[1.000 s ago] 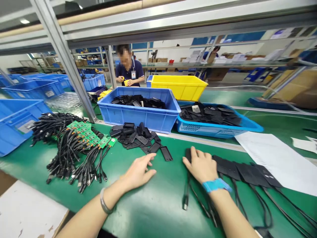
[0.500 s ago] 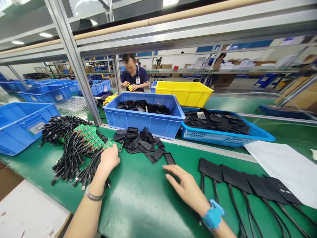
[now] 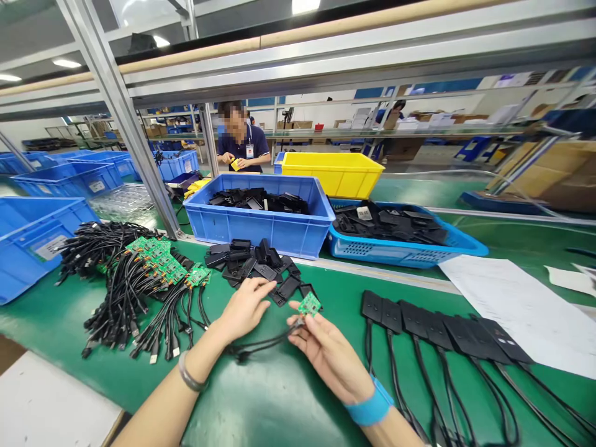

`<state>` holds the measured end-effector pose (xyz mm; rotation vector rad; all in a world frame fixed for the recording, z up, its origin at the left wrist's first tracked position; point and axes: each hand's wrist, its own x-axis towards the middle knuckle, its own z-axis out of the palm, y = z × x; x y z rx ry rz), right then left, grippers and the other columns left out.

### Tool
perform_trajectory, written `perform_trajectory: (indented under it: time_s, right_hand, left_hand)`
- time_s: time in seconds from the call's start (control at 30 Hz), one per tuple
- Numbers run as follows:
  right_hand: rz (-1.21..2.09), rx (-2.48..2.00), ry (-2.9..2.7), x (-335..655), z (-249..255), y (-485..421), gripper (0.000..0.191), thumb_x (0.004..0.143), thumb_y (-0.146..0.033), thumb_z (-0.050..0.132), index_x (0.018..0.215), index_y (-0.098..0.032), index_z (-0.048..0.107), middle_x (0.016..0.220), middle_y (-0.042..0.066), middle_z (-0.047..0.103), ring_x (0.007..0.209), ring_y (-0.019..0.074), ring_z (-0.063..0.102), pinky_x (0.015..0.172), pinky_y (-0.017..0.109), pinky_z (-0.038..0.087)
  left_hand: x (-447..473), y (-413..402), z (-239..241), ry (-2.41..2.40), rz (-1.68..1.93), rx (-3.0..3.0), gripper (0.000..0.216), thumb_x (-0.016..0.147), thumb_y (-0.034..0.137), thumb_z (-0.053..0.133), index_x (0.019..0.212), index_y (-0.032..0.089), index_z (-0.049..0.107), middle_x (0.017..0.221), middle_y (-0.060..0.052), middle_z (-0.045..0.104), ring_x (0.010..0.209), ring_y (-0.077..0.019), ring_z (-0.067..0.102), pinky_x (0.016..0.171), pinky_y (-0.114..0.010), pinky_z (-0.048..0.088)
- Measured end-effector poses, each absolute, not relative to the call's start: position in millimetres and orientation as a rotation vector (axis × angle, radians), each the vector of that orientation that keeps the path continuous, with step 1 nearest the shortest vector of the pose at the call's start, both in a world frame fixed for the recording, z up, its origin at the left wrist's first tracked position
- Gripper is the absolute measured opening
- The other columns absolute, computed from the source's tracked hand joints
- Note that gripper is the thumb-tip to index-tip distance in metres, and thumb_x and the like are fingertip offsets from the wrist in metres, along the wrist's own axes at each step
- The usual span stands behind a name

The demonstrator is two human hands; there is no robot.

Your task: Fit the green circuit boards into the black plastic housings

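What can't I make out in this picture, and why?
All in the head view:
- Fine markings on the green circuit board held by the right hand: too small.
- Whether the left hand touches the loose black casings: its fingers cover the spot.
- Floor of the blue bin: hidden by its front wall.
- Print on the bin label at far left: too small.
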<state>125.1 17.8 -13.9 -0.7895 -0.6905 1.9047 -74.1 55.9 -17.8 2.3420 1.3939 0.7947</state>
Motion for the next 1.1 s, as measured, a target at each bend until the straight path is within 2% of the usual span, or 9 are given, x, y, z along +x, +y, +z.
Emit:
perform_trajectory:
  time_s: [0.13,0.23,0.33,0.43,0.5,0.67,0.77,0.93,1.1]
  right_hand:
    - [1.77,-0.821,-0.636,135,-10,22,0.038,0.07,-0.042,0.079,0.097,-0.022,0.064,0.07,-0.003,0.062,0.063,0.0097,0.054,0.061,0.022,0.048]
    - [1.718,-0.952,-0.715,141,-10,22,0.041,0.073,-0.048,0.075,0.101,-0.023,0.059,0.065,-0.004,0.058,0.055,0.0094,0.047,0.047,0.019,0.039]
    - [1.638,-1.054,-0.877,142,-11,20,0.044,0.078,-0.054,0.067,0.105,-0.021,0.056,0.068,-0.001,0.059,0.056,0.0108,0.046,0.044,0.019,0.035]
    - [1.521,-1.087,-1.081,140,-13,18,0.047,0.078,-0.051,0.068,0.11,-0.02,0.056,0.074,0.001,0.061,0.058,0.0115,0.046,0.045,0.02,0.035]
    - [1.451,-1.096,-1.204,138,-16,17,0.047,0.077,-0.049,0.068,0.111,-0.019,0.056,0.077,0.002,0.061,0.059,0.0117,0.046,0.045,0.021,0.036]
    - [1.303,-1.125,-1.379,133,-25,15,0.046,0.08,-0.046,0.063,0.116,-0.018,0.058,0.082,0.005,0.062,0.061,0.0127,0.049,0.046,0.022,0.039]
    - [1.225,-1.171,-1.423,134,-29,15,0.043,0.082,-0.043,0.061,0.117,-0.018,0.061,0.081,0.005,0.061,0.058,0.012,0.049,0.044,0.022,0.04]
    - [1.057,-1.177,-1.511,137,-31,15,0.036,0.084,-0.038,0.059,0.116,-0.023,0.067,0.082,0.002,0.051,0.052,0.0093,0.046,0.04,0.021,0.042]
    - [0.96,-1.147,-1.6,136,-27,11,0.031,0.086,-0.033,0.059,0.114,-0.024,0.069,0.08,0.003,0.052,0.057,0.0112,0.049,0.043,0.02,0.043]
  left_hand:
    - [-57,57,-24,1.365,0.603,2.592,0.055,0.083,0.042,0.061,0.132,0.023,0.046,0.141,-0.015,0.043,0.122,-0.0318,0.04,0.099,-0.05,0.035]
    - [-52,57,-26,1.491,0.584,2.576,0.043,0.078,0.053,0.063,0.103,0.018,0.06,0.113,-0.013,0.059,0.106,-0.0296,0.048,0.091,-0.046,0.037]
    - [-57,57,-28,1.579,0.567,2.514,0.028,0.081,0.045,0.063,0.078,0.018,0.059,0.084,-0.008,0.061,0.089,-0.0255,0.052,0.081,-0.039,0.039]
    - [-62,56,-29,1.613,0.759,2.327,0.015,0.079,0.03,0.065,0.087,0.02,0.059,0.084,-0.005,0.061,0.085,-0.0233,0.053,0.078,-0.036,0.04]
    - [-61,54,-29,1.582,0.986,2.012,0.027,0.076,0.027,0.066,0.101,0.021,0.058,0.083,-0.002,0.061,0.079,-0.0202,0.054,0.074,-0.032,0.041]
    - [-48,47,-27,1.108,1.055,1.008,0.036,0.077,0.052,0.063,0.083,0.016,0.06,0.063,0.002,0.053,0.058,-0.013,0.052,0.057,-0.025,0.041]
    - [-44,42,-23,1.006,1.107,0.74,0.044,0.077,0.057,0.063,0.077,0.013,0.061,0.068,-0.003,0.061,0.062,-0.0131,0.056,0.06,-0.025,0.045]
    - [-44,37,-15,0.721,1.057,0.757,0.036,0.074,0.038,0.075,0.096,0.01,0.069,0.088,-0.009,0.07,0.077,-0.0145,0.062,0.077,-0.026,0.046]
    - [-44,36,-18,0.825,1.19,0.726,0.051,0.058,0.02,0.087,0.106,0.014,0.069,0.097,-0.006,0.07,0.09,-0.0153,0.062,0.088,-0.027,0.043]
